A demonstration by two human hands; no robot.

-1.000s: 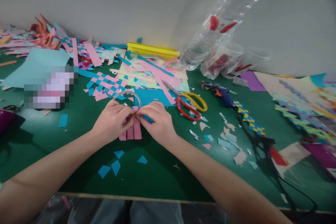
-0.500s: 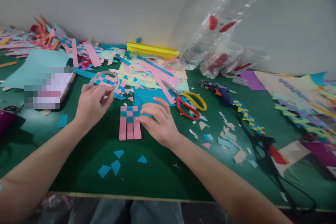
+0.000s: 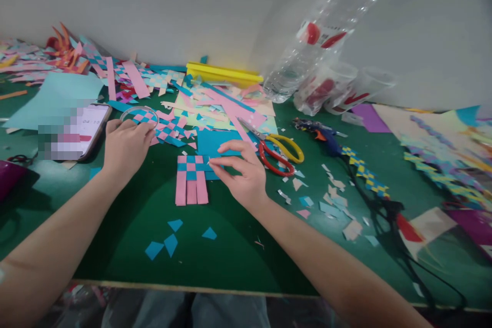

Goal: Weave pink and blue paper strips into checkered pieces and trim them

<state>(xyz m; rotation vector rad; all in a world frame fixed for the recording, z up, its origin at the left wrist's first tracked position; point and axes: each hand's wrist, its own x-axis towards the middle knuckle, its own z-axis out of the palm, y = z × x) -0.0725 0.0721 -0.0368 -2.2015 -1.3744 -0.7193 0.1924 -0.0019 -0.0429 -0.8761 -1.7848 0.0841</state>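
Observation:
My left hand [image 3: 126, 151] is closed on a thin, nearly used-up roll of tape [image 3: 157, 115], above the woven scraps left of centre. My right hand [image 3: 244, 171] pinches a small whitish piece of tape [image 3: 209, 160] between thumb and forefinger, its other fingers curved. Just left of those fingertips, a woven paper piece [image 3: 191, 180] lies flat on the table: pink upright strips crossed by blue ones near the top. Blue paper [image 3: 213, 174] shows at its right side, partly behind the right hand.
Scissors [image 3: 279, 156] with red and yellow handles lie right of my hands, beside a blue glue gun [image 3: 326, 138]. A phone [image 3: 94, 130] rests at left. Paper scraps [image 3: 169, 243] dot the green table [image 3: 238, 261]. A plastic bottle [image 3: 307, 56] and cups [image 3: 361, 89] stand behind.
My hands have parted, uncovering the woven paper piece. My left hand has carried the tape roll left and away; my right hand has shifted slightly right with its pinched piece.

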